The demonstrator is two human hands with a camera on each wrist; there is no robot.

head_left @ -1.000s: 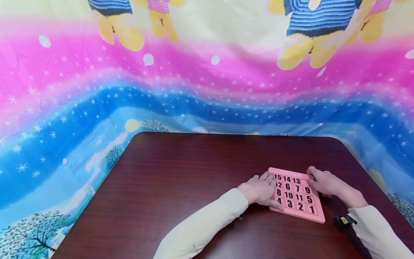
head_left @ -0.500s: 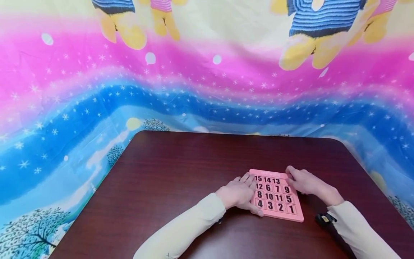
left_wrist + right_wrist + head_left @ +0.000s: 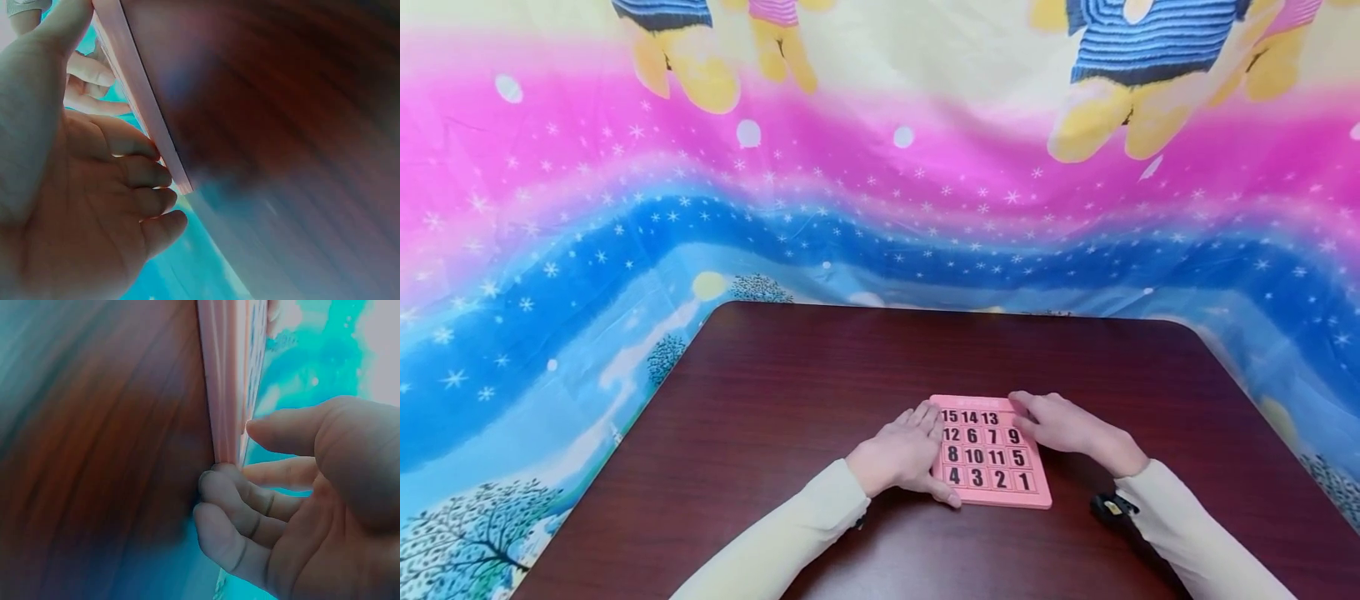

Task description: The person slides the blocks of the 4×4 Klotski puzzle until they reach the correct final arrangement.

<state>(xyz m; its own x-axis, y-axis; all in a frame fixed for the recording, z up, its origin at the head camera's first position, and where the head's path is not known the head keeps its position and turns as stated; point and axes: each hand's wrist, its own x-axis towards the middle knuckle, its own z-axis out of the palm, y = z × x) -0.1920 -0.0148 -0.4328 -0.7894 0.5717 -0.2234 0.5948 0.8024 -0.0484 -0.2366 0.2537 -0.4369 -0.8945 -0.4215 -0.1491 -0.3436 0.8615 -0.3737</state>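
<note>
A pink sliding number puzzle (image 3: 985, 457) with black numerals lies on the brown table, right of the middle in the head view. My left hand (image 3: 901, 452) lies along its left side, fingers nearly straight against the edge and thumb by the near left corner. In the left wrist view the fingertips (image 3: 164, 199) touch the puzzle's side wall (image 3: 140, 94). At the far right corner my right hand (image 3: 1063, 422) holds the puzzle, thumb at the top and other fingers curled at the side. The right wrist view shows curled fingers (image 3: 234, 534) by the puzzle's edge (image 3: 225, 381). The top-right tile spot is partly covered.
The dark brown table (image 3: 790, 375) extends around the puzzle, its far edge meeting a colourful printed cloth (image 3: 880, 200). A black wrist device (image 3: 1112, 507) sits under the right sleeve's cuff.
The puzzle has slid to the left across the table, both hands travelling with it. It has also turned slightly and now sits straighter. The numerals keep the same order.
</note>
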